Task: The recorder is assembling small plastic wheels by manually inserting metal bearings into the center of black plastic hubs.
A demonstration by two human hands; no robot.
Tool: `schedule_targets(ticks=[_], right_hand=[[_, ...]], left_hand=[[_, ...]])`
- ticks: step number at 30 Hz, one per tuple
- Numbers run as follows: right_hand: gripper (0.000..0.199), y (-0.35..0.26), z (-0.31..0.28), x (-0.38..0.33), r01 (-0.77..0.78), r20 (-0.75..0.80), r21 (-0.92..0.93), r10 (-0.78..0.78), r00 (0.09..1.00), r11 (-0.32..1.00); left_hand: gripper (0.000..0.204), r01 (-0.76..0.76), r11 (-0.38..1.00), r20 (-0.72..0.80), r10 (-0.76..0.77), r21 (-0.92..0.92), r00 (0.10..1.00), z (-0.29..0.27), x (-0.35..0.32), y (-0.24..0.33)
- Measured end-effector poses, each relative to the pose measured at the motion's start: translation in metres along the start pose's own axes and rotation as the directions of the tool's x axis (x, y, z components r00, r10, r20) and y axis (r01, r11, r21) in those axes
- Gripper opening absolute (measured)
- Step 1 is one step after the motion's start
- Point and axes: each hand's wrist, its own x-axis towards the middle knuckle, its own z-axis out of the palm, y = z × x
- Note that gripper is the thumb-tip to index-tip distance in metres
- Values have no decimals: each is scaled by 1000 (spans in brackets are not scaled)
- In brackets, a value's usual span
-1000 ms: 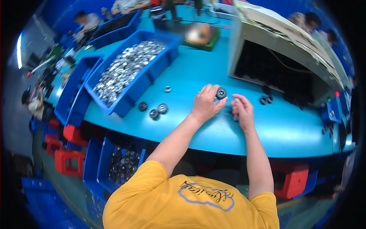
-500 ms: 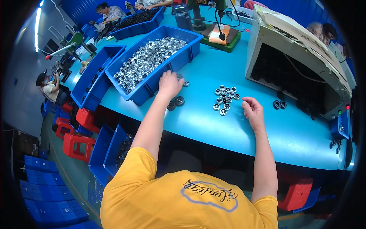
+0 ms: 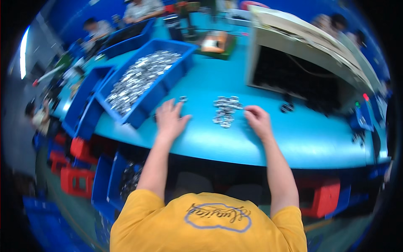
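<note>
My left hand (image 3: 170,120) lies palm down on the turquoise table beside the large blue bin, fingers and thumb spread. A dark edge, perhaps of a black ring, peeks out at its left side; the rest is covered. Just beyond its fingertips sits a single small silver wheel (image 3: 183,98). A cluster of small silver wheels (image 3: 226,110) lies in the middle. At the cluster's right edge, my right hand (image 3: 259,122) is closed, with fingers curled and tips together; blur hides whether anything is between them. Heaped silver wheels (image 3: 145,77) fill the large blue bin (image 3: 161,90).
Right of my right hand lie several black rings (image 3: 287,107), before a pale box-like housing (image 3: 248,63) with a dark inside. A narrow blue bin (image 3: 79,113) stands at the left. A green-based machine (image 3: 216,46) is farther back. Other people sit around the table.
The view has swung and blurred. My left hand has drawn nearer to me, over where black rings lay. My right hand has come closer to the wheel cluster, its fingers more curled.
</note>
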Motion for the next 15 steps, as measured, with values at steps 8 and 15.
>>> schedule_targets(ticks=[8,15], right_hand=[[13,-59,-59,-20,118,-210,-450,-234,949,885],[21,-24,-170,-13,-219,-403,-794,-222,888,567]], left_hand=[[39,-21,998,-137,28,52,990,19,-13,-11],[27,-421,766,-300,306,-487,904,8,36,126]])
